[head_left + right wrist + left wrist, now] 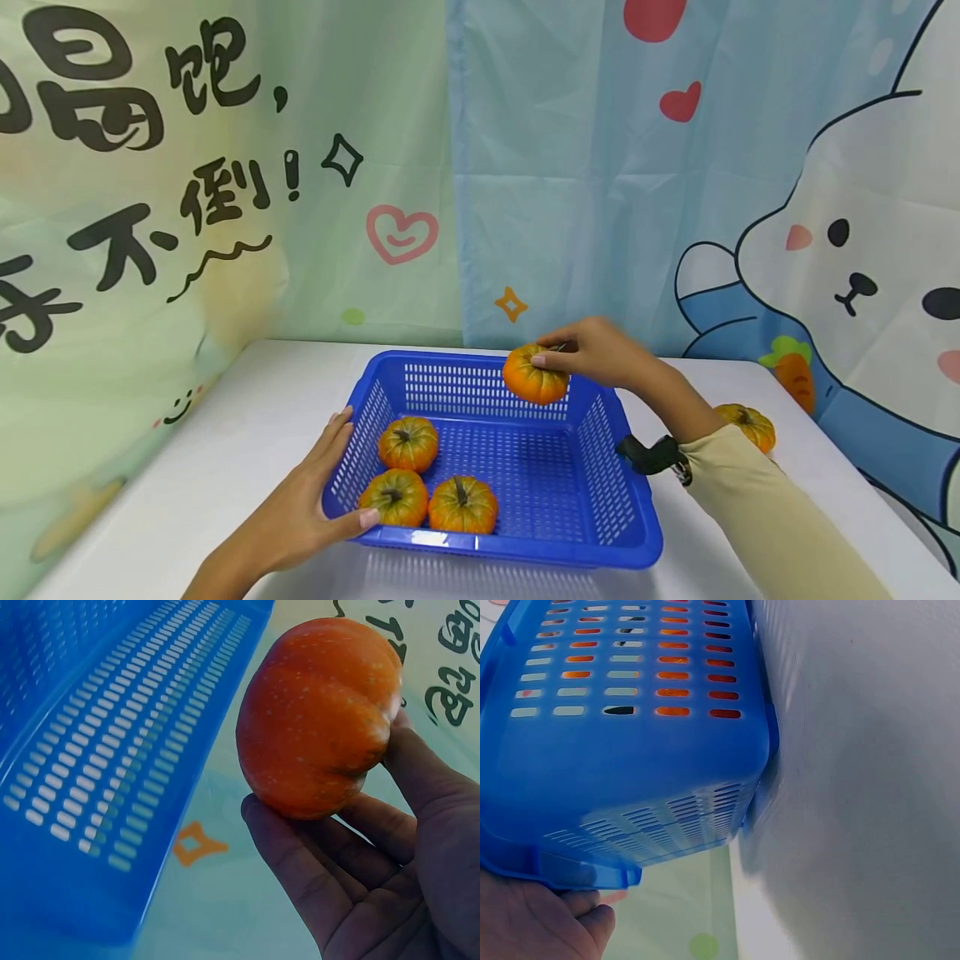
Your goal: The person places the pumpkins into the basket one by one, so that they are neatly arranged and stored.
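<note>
The right hand (603,350) pinches a small ribbed pumpkin (532,379) between thumb and fingers, near the far wall of the blue slotted plastic basket (540,552). The relation that matters is height and side: in the head view the held pumpkin overlaps the far rim, to the right of and beyond three other pumpkins, the rear pumpkin (407,444), the front-left pumpkin (393,498) and the front-middle pumpkin (462,506), all at the basket's left side. Being squat, it has no marked long axis.

The left hand (311,500) is spread wide at the basket's left, its thumb on the front rim near the corner (well apart from the held pumpkin). A fifth pumpkin (748,427) sits on the white table (273,417) beyond the right forearm, partly hidden by it.

The right wrist view shows the held pumpkin's smooth orange side and the fingers bracing it, which the head view hides; the left wrist view shows the basket's outer wall, with orange glimpsed through its slots.
</note>
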`<state>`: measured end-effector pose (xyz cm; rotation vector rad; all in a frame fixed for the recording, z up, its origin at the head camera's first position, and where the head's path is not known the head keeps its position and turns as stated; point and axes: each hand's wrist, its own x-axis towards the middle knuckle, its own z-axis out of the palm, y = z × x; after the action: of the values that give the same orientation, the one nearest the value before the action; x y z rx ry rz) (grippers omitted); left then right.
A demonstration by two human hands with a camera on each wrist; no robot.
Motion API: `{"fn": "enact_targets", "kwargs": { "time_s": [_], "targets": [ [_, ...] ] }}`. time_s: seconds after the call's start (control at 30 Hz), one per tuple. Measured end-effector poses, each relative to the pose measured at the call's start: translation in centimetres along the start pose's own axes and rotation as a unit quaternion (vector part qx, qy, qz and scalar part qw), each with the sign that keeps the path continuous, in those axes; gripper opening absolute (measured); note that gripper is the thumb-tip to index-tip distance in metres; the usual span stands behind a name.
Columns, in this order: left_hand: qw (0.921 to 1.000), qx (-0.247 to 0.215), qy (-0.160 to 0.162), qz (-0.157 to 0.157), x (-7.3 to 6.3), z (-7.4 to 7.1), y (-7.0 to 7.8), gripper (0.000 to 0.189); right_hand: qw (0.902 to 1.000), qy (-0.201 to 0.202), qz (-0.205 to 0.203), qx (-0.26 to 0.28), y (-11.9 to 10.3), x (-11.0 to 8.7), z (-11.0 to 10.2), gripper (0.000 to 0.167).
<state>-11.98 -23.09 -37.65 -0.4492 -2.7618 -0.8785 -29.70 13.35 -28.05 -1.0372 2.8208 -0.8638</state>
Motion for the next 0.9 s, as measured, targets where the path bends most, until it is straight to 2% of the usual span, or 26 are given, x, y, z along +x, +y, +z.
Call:
{"fn": "enact_targets", "kwargs": {
  "time_s": [0.17, 0.33, 0.73, 0.9],
  "targets": [
    [1.0000, -0.001, -0.001, -0.003, 0.0, 0.0, 0.1, 0.099, 0.9994, -0.012, -0.031, 0.006, -0.7, 0.9, 1.2, 0.043],
    [1.0000, -0.001, -0.001, -0.004, 0.0, 0.0, 0.1, 0.099, 0.9968, -0.049, -0.063, 0.002, -1.1, 1.7, 2.6, 0.040],
    [1.0000, 0.000, 0.001, -0.002, 0.0, 0.0, 0.1, 0.098, 0.9927, -0.084, -0.086, 0.015, -2.1, 2.6, 4.4, 0.041],
    [1.0000, -0.004, 0.003, -0.002, 0.0, 0.0, 0.1, 0.098, 0.9894, -0.113, -0.088, 0.021, -2.1, 3.0, 5.2, 0.038]
  ]
}}
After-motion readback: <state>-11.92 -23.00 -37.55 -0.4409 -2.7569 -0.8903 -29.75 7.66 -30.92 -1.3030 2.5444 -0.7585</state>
